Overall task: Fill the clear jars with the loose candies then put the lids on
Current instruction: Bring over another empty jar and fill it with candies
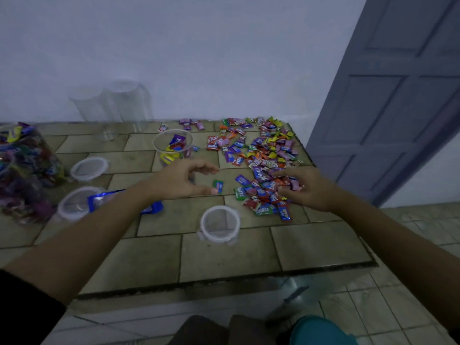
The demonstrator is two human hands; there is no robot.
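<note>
With the right hand point(302, 189) clutching candies point(263, 155) and the left hand point(181, 179) spread empty beside the jar point(173, 148), an overfull grab could spill.

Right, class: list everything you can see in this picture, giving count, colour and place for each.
Loose candies: many, mixed colours, table's right part.
Open jar: one, clear, few candies inside, centre back.
Empty jars: two, clear, back left by wall.
Full container: one, clear, packed with candies, far left.
Lids: three, clear with white rims, front and left.
Blue wrapper: one, under left forearm.
Table: one, tan tiles.
Door: one, grey-blue, right.
Left hand: open, by a green candy.
Right hand: gathering candies.
</note>
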